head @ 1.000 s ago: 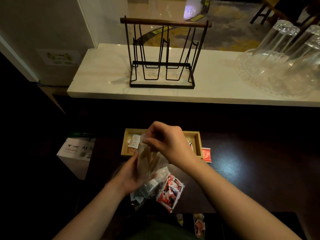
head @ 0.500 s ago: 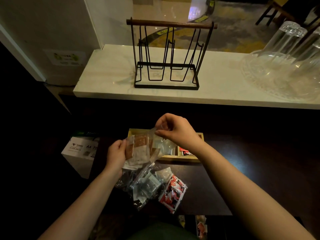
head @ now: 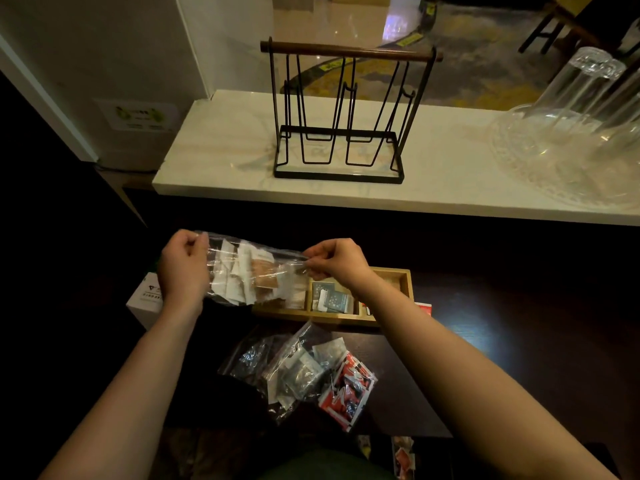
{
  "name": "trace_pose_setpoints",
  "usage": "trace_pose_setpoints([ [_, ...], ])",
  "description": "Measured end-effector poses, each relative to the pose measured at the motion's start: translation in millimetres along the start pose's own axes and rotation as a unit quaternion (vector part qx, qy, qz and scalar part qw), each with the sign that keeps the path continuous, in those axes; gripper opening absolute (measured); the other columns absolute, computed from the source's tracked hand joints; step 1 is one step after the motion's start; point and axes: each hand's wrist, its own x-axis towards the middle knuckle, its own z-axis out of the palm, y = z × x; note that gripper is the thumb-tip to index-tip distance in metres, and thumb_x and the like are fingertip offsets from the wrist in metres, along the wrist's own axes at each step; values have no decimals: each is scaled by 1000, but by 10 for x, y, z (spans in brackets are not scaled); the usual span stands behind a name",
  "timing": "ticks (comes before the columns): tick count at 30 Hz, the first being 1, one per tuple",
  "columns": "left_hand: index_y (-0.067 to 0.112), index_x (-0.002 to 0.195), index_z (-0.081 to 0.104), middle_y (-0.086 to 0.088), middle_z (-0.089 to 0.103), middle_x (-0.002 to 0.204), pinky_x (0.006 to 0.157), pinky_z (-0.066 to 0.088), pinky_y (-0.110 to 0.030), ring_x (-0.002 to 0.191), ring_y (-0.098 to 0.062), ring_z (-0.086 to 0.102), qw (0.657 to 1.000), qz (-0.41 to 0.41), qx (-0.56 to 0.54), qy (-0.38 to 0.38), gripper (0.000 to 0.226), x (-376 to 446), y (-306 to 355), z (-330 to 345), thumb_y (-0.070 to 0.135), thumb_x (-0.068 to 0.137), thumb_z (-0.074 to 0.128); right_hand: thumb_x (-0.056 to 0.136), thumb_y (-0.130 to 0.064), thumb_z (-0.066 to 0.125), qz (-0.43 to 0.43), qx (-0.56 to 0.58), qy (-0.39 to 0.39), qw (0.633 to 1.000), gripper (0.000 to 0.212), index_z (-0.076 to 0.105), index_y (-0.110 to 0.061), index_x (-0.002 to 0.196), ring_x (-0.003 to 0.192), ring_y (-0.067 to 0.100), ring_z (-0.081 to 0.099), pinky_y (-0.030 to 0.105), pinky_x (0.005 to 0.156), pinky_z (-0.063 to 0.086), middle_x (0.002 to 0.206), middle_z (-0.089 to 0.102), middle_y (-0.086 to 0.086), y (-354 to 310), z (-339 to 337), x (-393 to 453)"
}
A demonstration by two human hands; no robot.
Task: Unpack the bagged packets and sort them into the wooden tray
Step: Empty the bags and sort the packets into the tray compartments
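A clear plastic bag (head: 252, 271) of white and brown packets is stretched sideways in the air above the left end of the wooden tray (head: 401, 282). My left hand (head: 183, 268) pinches the bag's left end and my right hand (head: 337, 263) pinches its right end. The tray lies on the dark table and holds grey-blue packets (head: 332, 299) in its middle compartment; red packets show at its right end. More clear bags of packets (head: 298, 372) and a red packet bag (head: 346, 389) lie on the table in front of me.
A black wire rack (head: 339, 112) with a wooden handle stands on the white marble counter (head: 214, 157) behind. Upturned glasses on a clear dish (head: 581, 140) sit at the counter's right. A white paper box (head: 145, 299) sits left of the table.
Both hands have moved apart and raised the bag, pulling it out flat and sideways. My left hand shifted up and left; the bag now spans between the two hands.
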Motion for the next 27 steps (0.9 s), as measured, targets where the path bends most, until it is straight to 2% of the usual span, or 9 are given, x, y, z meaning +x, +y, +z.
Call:
trace_pose_setpoints([
  [2,8,79,53,-11,55,72,58,35,-29,66,-21,49,1000,19,16,2,21,65,60,-43,21,95,52,84,-3,65,6,31,-9,999,20,66,3,103,67,14,66,17,61,57,83,69,13,35,67,40],
  [7,6,74,53,-7,51,63,54,33,-30,62,-22,47,997,46,54,0,24,72,181,-56,21,93,54,85,-3,64,21,46,-9,999,13,68,3,96,65,13,65,20,65,57,76,67,6,204,232,119],
  [10,8,72,50,1,43,56,48,29,-20,52,-16,40,997,53,63,-1,25,38,250,-59,20,93,54,85,-2,64,33,62,-8,998,14,67,4,97,66,14,65,22,68,58,76,67,6,242,268,137],
  [14,9,72,51,2,41,54,48,29,-19,49,-11,37,996,73,52,0,24,55,355,-70,21,92,56,86,-1,62,39,101,-13,994,14,66,3,98,65,11,66,18,64,57,77,67,6,222,268,138],
  [18,9,72,53,2,40,54,51,31,-25,49,-10,37,995,88,45,1,24,69,467,-83,22,91,58,85,-2,62,40,128,-25,991,12,67,1,96,63,9,67,19,64,57,78,68,6,190,251,140],
  [20,10,71,53,3,38,54,50,30,-22,49,-10,36,994,102,43,3,24,62,532,-101,22,90,59,86,-1,62,35,134,-35,990,11,67,0,96,62,7,66,19,64,57,77,68,6,173,240,134],
  [27,13,72,59,4,41,52,49,30,-20,47,-9,38,990,125,61,4,20,102,705,-105,23,88,62,86,2,60,32,137,-28,990,17,64,11,100,53,6,62,17,58,56,71,64,8,108,261,153],
])
